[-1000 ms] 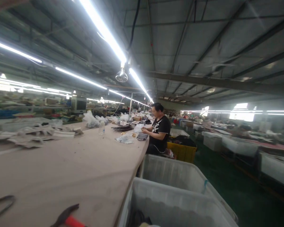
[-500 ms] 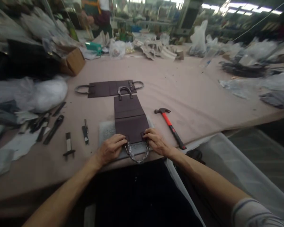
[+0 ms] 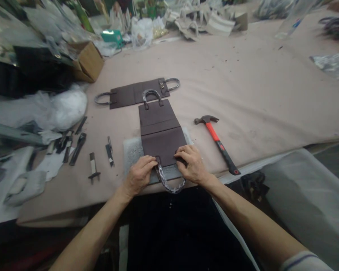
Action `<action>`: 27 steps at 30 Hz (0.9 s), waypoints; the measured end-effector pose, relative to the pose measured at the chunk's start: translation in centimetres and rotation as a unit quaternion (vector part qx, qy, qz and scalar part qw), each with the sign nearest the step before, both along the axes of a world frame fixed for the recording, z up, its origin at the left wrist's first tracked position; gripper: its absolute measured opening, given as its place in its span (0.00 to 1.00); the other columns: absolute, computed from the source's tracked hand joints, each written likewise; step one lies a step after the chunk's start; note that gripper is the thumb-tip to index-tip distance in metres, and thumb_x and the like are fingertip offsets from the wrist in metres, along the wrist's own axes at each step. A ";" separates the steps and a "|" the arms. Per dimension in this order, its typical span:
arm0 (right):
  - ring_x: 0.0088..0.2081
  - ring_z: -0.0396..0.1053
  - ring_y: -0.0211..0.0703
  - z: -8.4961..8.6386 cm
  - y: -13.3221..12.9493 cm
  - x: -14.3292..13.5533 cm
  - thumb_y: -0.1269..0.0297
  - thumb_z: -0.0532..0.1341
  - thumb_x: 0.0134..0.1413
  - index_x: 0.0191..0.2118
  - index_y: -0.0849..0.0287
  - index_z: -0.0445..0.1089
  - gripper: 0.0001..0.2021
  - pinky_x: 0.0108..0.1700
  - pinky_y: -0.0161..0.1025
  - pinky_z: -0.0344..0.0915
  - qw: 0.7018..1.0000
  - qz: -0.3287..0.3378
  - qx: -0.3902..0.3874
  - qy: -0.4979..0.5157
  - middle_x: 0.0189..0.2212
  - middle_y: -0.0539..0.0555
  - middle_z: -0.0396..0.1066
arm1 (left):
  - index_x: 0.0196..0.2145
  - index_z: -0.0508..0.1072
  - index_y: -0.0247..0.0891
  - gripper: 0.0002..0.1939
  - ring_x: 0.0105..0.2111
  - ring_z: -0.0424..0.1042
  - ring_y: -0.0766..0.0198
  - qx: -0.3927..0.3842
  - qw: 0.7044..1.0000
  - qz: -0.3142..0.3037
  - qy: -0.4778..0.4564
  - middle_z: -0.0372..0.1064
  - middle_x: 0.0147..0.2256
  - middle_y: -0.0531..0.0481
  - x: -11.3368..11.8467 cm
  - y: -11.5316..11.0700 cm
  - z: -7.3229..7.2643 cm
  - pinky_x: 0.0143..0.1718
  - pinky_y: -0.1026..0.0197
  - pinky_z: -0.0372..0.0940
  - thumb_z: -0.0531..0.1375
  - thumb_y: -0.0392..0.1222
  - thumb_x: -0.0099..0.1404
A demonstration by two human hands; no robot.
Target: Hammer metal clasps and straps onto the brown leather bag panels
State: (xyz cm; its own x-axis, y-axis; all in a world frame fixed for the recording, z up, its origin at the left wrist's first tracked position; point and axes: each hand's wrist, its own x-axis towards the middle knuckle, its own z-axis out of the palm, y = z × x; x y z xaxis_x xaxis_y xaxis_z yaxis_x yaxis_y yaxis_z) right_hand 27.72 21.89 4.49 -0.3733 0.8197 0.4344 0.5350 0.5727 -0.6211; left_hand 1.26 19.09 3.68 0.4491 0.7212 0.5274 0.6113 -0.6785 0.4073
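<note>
A dark brown leather bag panel (image 3: 163, 140) lies partly over a grey slab (image 3: 132, 155) at the table's near edge. Its near handle (image 3: 173, 189), wrapped in clear plastic, loops toward me; its far handle (image 3: 151, 93) arches up at the other end. With closed fingertips my left hand (image 3: 139, 174) pinches the left end of the near handle at the panel's corner. My right hand (image 3: 192, 164) is closed at the right handle end, its fingers curled over that corner and hiding it. A second brown panel (image 3: 135, 92) with two wrapped handles lies behind.
To the right lies a claw hammer (image 3: 216, 141) with a red and black handle. A pronged punch (image 3: 93, 168) and a slim dark tool (image 3: 110, 155) lie on the left, near several more tools. Beyond are a cardboard box (image 3: 92, 62) and plastic bags (image 3: 141, 33).
The camera view has tilted down and shifted left. Both hands stay at the near handle's ends; the right fingers are now curled more over their corner.
</note>
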 end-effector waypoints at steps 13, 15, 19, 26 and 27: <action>0.43 0.69 0.55 -0.7 1.2 0.3 0.60 0.59 0.62 0.43 0.55 0.73 0.08 0.46 0.53 0.64 0.995 0.033 0.080 -0.052 0.41 0.58 0.74 | 0.43 0.75 0.36 0.16 0.51 0.73 0.57 -0.022 0.999 0.020 0.020 0.76 0.44 0.41 0.7 0.2 0.4 0.55 0.52 0.73 0.48 0.30 0.71; 0.42 0.69 0.54 -1.1 1.8 0.2 0.58 0.59 0.63 0.43 0.54 0.73 0.08 0.46 0.53 0.64 0.993 0.036 0.104 -0.046 0.41 0.58 0.74 | 0.45 0.75 0.37 0.15 0.51 0.74 0.58 -0.030 0.998 0.051 -0.007 0.76 0.46 0.41 0.3 0.1 0.5 0.56 0.53 0.73 0.49 0.31 0.71; 0.42 0.70 0.54 -1.0 1.8 0.1 0.58 0.59 0.63 0.42 0.54 0.73 0.08 0.46 0.53 0.65 0.991 0.040 0.121 -0.044 0.40 0.57 0.74 | 0.45 0.76 0.39 0.13 0.47 0.76 0.57 -0.085 0.962 0.259 -0.026 0.77 0.44 0.42 -2.9 -0.8 1.8 0.53 0.53 0.73 0.53 0.32 0.70; 0.44 0.70 0.54 -1.0 1.5 0.0 0.60 0.60 0.62 0.41 0.55 0.73 0.07 0.48 0.53 0.65 0.993 0.024 0.103 -0.059 0.41 0.57 0.74 | 0.37 0.80 0.35 0.13 0.41 0.78 0.52 -0.313 0.790 0.521 0.075 0.80 0.37 0.39 -11.6 2.1 4.6 0.42 0.58 0.68 0.60 0.47 0.68; 0.44 0.69 0.54 -1.0 1.5 0.0 0.60 0.60 0.61 0.41 0.55 0.73 0.07 0.48 0.53 0.64 0.993 0.023 0.095 -0.062 0.41 0.57 0.74 | 0.34 0.80 0.34 0.15 0.40 0.78 0.51 -0.331 0.784 0.518 0.082 0.79 0.35 0.38 -12.1 2.9 4.7 0.40 0.58 0.68 0.62 0.50 0.66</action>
